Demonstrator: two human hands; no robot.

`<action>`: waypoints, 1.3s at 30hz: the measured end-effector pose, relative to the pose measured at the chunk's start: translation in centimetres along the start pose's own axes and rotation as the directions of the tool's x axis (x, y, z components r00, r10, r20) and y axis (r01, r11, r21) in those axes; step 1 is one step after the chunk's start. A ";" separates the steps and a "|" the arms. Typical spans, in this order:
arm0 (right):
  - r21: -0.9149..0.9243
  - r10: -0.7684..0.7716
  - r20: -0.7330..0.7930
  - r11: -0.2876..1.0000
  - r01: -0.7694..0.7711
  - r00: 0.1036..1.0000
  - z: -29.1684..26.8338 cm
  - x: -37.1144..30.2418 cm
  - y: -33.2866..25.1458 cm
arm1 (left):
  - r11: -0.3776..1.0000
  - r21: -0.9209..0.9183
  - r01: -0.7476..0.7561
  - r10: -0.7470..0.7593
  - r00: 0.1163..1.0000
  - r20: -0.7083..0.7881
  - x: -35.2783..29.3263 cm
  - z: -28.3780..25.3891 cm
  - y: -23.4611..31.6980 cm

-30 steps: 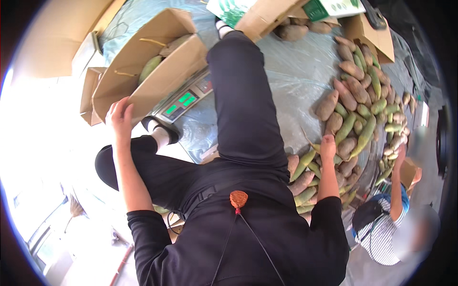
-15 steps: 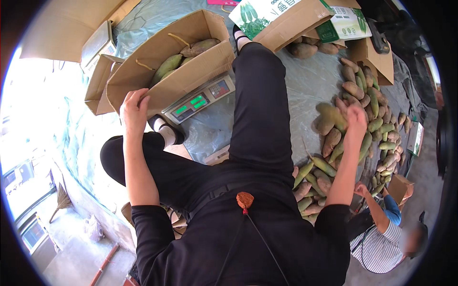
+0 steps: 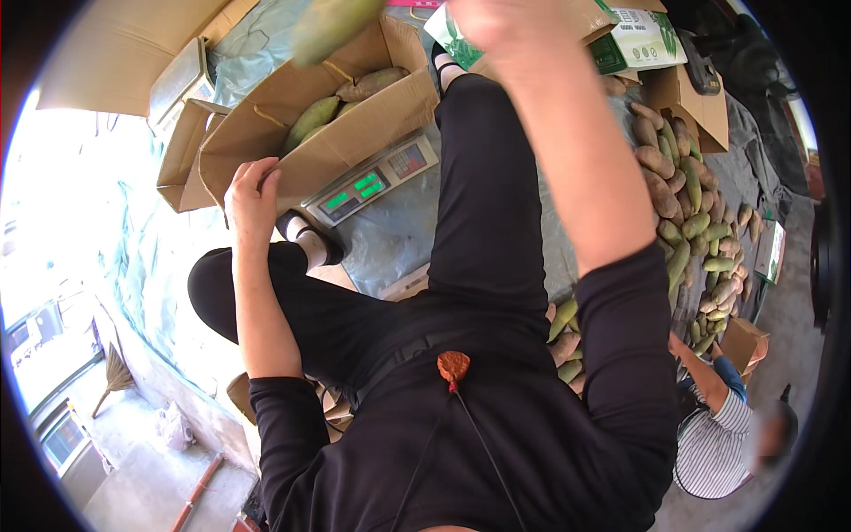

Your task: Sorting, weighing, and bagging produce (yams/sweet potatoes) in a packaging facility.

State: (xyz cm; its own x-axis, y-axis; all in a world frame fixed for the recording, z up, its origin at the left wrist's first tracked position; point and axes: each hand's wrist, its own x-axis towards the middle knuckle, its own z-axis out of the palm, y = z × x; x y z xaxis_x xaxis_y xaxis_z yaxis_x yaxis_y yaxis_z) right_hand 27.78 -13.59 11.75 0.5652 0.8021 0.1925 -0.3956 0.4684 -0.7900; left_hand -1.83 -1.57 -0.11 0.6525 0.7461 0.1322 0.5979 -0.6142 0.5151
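An open cardboard box [image 3: 355,133] holds several green radishes [image 3: 312,122], some coated in brown soil, and tilts over a digital scale [image 3: 368,183] with lit green digits. My left hand [image 3: 253,193] grips the box's near edge at its left end, fingers curled over the rim. At the top, my right hand [image 3: 510,35] is blurred by motion and partly cut off, so its fingers cannot be made out. A smeared green radish [image 3: 332,31] is in the air above the box, left of that hand; whether they touch is hidden beyond the frame.
A long pile of radishes [image 3: 696,213] covers the floor at right. White and green printed cartons [image 3: 647,40] stand at the back right. Another person in a striped shirt [image 3: 714,452] is at the lower right. A second scale [image 3: 182,80] and a broom [image 3: 115,377] are at left.
My right hand has swept from the radish pile up and left toward the box. A radish now appears above the box. My left hand has stayed on the box edge.
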 end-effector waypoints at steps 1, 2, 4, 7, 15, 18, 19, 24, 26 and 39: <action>-0.081 0.045 -0.001 0.996 -0.045 0.999 0.5 0.7 2.1 | 1.000 -0.001 -0.004 0.004 1.000 0.006 0.1 0.0 0.2; -0.159 0.092 -0.008 0.983 -0.092 0.996 0.0 1.1 4.1 | 1.000 -0.006 -0.017 0.017 1.000 -0.005 0.2 -0.1 0.4; -0.549 -0.043 0.005 0.835 0.039 0.999 -4.5 1.2 7.9 | 0.999 -0.023 -0.044 0.045 0.999 0.002 0.6 0.5 1.0; -0.685 -0.047 -0.021 0.728 0.020 0.999 -7.8 -0.4 8.8 | 1.000 -0.004 -0.008 0.008 1.000 0.002 0.4 0.2 0.4; -0.564 0.009 -0.572 0.722 -0.402 0.820 -21.6 -13.7 4.4 | 1.000 0.025 -0.016 0.017 1.000 -0.011 0.6 0.4 0.4; -0.436 0.135 -0.757 0.623 -0.649 0.639 -27.4 -22.9 7.1 | 1.000 -0.002 -0.023 0.023 1.000 0.007 0.7 1.1 0.3; -0.381 0.169 -0.802 0.593 -0.709 0.573 -28.1 -26.0 8.3 | 1.000 -0.008 -0.016 0.016 1.000 -0.009 0.6 1.0 0.3; -0.320 0.399 -0.822 0.268 -0.909 0.407 -29.9 -40.1 13.7 | 0.999 -0.024 -0.034 0.032 0.997 -0.073 0.6 0.6 -0.2; -0.280 0.457 -0.827 0.173 -0.944 0.329 -29.4 -43.1 16.0 | 0.999 0.002 -0.037 0.037 0.995 -0.092 0.4 0.0 -0.9; -0.603 0.459 -0.698 0.037 -0.797 0.549 -27.0 -46.5 19.5 | 1.000 -0.010 -0.029 0.028 0.997 -0.075 1.2 0.8 -4.0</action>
State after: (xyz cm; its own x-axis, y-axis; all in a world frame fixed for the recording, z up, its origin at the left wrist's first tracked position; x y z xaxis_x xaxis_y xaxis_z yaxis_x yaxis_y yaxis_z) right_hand 13.33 -51.78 -28.29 0.6343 0.3970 -0.6634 -0.0290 -0.8453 -0.5336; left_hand -3.05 1.60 -2.69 0.6325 0.7457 0.2096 0.5743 -0.6330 0.5192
